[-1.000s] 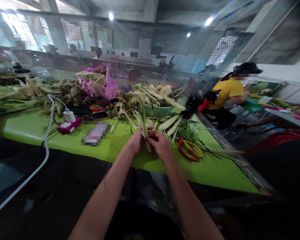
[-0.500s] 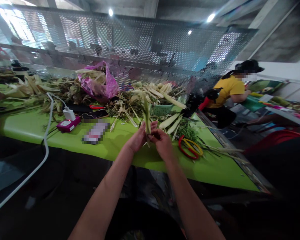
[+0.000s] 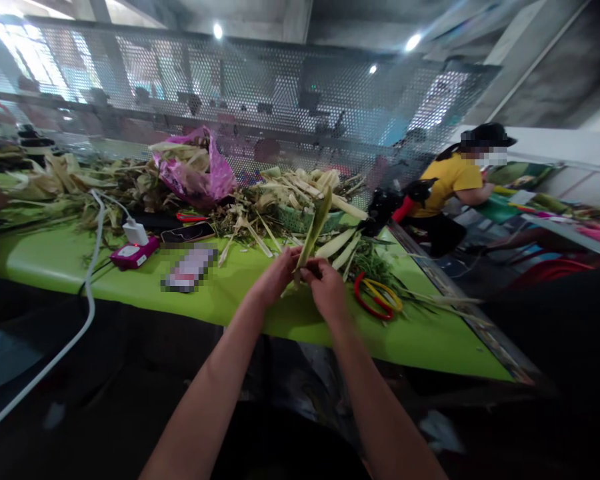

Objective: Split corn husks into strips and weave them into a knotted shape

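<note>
Left hand (image 3: 275, 277) and right hand (image 3: 327, 290) each kept a closed grip on one stalk (image 3: 314, 230), held above the worktop's (image 3: 230, 293) front edge, its husk half peeled. A few stripped pieces (image 3: 337, 245) lay by the basket (image 3: 300, 220); plenty looked left.

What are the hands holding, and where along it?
The left hand and right hand both grip one long pale-green husk-wrapped stalk near its lower end; the upper tip sticks up free, tilted right.
</note>
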Action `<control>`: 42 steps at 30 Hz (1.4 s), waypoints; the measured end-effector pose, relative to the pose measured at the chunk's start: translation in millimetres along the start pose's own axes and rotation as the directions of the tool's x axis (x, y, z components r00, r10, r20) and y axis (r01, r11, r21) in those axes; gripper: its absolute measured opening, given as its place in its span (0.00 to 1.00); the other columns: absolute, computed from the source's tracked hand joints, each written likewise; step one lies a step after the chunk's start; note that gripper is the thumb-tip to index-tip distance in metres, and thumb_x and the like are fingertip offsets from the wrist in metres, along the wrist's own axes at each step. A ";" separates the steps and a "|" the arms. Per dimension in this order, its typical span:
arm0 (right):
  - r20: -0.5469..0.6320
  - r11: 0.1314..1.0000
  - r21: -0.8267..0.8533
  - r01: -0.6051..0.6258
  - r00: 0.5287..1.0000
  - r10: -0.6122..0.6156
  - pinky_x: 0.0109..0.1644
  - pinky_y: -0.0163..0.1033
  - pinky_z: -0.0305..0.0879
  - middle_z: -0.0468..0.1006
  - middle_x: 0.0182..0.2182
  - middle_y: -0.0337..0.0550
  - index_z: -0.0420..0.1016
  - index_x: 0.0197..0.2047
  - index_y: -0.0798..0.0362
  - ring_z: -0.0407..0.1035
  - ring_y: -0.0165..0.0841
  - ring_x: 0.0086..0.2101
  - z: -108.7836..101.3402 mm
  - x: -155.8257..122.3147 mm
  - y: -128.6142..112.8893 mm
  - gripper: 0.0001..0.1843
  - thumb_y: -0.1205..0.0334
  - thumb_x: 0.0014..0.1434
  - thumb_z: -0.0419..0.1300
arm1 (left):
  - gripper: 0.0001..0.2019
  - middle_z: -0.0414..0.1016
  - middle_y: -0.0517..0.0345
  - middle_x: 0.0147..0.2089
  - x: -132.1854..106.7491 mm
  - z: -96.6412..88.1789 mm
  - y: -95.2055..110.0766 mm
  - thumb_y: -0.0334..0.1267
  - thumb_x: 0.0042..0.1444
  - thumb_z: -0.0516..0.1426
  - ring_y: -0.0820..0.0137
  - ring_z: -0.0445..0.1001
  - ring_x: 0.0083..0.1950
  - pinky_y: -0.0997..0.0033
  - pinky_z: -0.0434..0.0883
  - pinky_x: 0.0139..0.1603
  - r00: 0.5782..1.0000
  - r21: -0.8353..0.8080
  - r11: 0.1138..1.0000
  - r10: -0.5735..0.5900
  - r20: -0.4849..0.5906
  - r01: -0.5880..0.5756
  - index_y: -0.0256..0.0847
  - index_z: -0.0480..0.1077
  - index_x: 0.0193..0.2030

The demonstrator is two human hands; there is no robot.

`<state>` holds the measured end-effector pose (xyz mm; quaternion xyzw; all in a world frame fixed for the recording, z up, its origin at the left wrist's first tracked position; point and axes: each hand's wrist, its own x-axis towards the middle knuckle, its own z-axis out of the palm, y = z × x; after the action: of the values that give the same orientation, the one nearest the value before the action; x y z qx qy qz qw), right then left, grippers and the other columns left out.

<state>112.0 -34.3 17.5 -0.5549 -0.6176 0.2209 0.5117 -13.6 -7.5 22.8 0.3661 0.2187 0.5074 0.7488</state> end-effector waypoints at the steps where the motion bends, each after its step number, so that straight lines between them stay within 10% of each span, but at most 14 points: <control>1: -0.009 1.000 0.018 0.002 1.000 -0.002 0.40 0.40 0.66 0.78 0.33 0.40 0.72 0.38 0.48 0.71 0.35 0.33 -0.2 -0.7 -0.9 0.09 0.58 0.53 0.57 | 0.15 0.76 0.51 0.46 -0.4 -1.6 -1.5 0.45 0.58 0.53 0.65 0.73 0.49 0.68 0.70 0.46 1.000 0.018 1.000 0.021 0.016 -0.021 0.40 0.74 0.46; 7: 0.065 0.999 -0.015 0.044 0.997 -0.043 0.37 0.40 0.65 0.78 0.31 0.40 0.74 0.37 0.49 0.71 0.35 0.31 0.6 -3.4 -6.0 0.09 0.56 0.55 0.56 | 0.12 0.77 0.50 0.43 -2.1 -3.9 -4.1 0.39 0.53 0.59 0.68 0.73 0.50 0.71 0.67 0.54 0.987 0.134 0.979 0.146 0.068 -0.154 0.39 0.75 0.44; 15: 0.263 0.997 0.079 0.019 0.964 -0.040 0.39 0.40 0.67 0.79 0.34 0.39 0.75 0.39 0.49 0.72 0.35 0.34 4.1 -6.6 -13.0 0.10 0.61 0.52 0.57 | 0.16 0.76 0.51 0.35 -1.5 -7.6 -4.6 0.46 0.54 0.58 0.70 0.76 0.36 0.72 0.72 0.38 0.980 0.105 0.977 0.191 -0.054 -0.184 0.36 0.71 0.41; 21: -0.012 0.994 0.107 0.032 0.999 -0.031 0.37 0.39 0.64 0.77 0.31 0.40 0.74 0.36 0.50 0.68 0.34 0.31 -4.1 -2.2 -11.3 0.13 0.50 0.53 0.59 | 0.14 0.62 0.65 0.20 4.5 -9.3 -5.6 0.48 0.54 0.56 0.80 0.61 0.21 0.80 0.59 0.23 0.938 0.266 0.927 0.312 -0.152 -0.265 0.37 0.67 0.31; 29: 0.019 0.904 0.420 -0.087 0.996 0.087 0.33 0.36 0.63 0.75 0.31 0.40 0.73 0.41 0.52 0.67 0.31 0.29 -7.6 9.0 -14.8 0.19 0.47 0.50 0.62 | 0.19 0.48 0.71 0.17 -13.2 25.7 -3.4 0.53 0.51 0.57 0.82 0.44 0.16 0.77 0.41 0.18 0.999 0.312 0.949 0.047 -0.008 -0.042 0.40 0.57 0.26; 42: -0.229 0.969 0.232 0.081 0.973 -0.026 0.30 0.35 0.59 0.71 0.25 0.37 0.72 0.32 0.53 0.61 0.29 0.25 -80.3 50.4 -23.9 0.12 0.52 0.50 0.62 | 0.20 0.49 0.68 0.18 -20.5 8.1 45.8 0.55 0.52 0.54 0.80 0.46 0.19 0.76 0.42 0.20 0.992 0.688 0.725 -0.105 0.074 0.025 0.37 0.67 0.27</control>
<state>178.5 -18.9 87.5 -0.4934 -0.5395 0.2158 0.6472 -43.4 -19.1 62.3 0.6356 0.3625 0.3437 0.5886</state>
